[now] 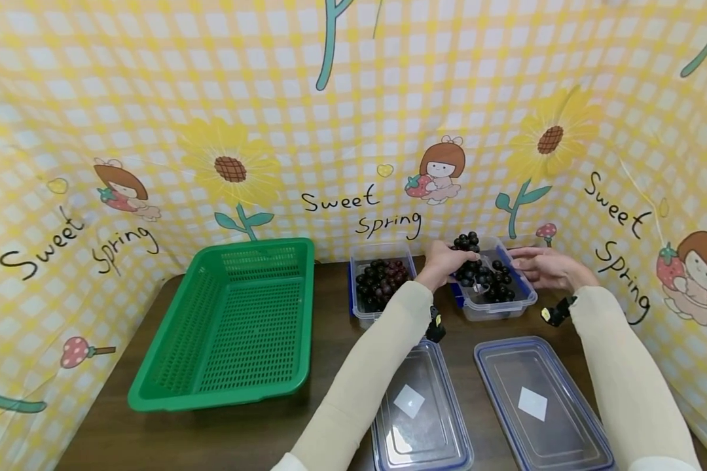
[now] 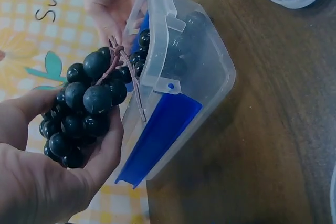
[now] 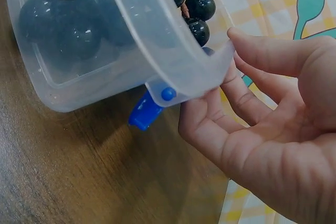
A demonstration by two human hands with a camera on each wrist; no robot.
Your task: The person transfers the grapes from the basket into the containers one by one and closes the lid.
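Note:
My left hand [image 1: 443, 263] grips a bunch of black grapes [image 2: 84, 100] at the left rim of the right-hand clear plastic container [image 1: 497, 314]. A reddish-brown stem [image 2: 119, 56] sticks out of the bunch. More black grapes [image 1: 501, 281] lie inside that container, whose blue side latches hang open. On its far right side, my right hand [image 3: 268, 103] pinches the container's rim, thumb on top and fingers below. Left of my left hand stands a second clear container [image 1: 365, 319] with dark and reddish grapes [image 1: 383, 281] in it.
A large green plastic basket [image 1: 309, 314] with nothing in it stands on the left of the brown wooden table [image 1: 336, 366]. Two clear lids [image 1: 421, 432], [image 1: 542, 373] with blue seals lie in front of the containers. Yellow checked cloth [image 1: 306, 131] hangs behind and at both sides.

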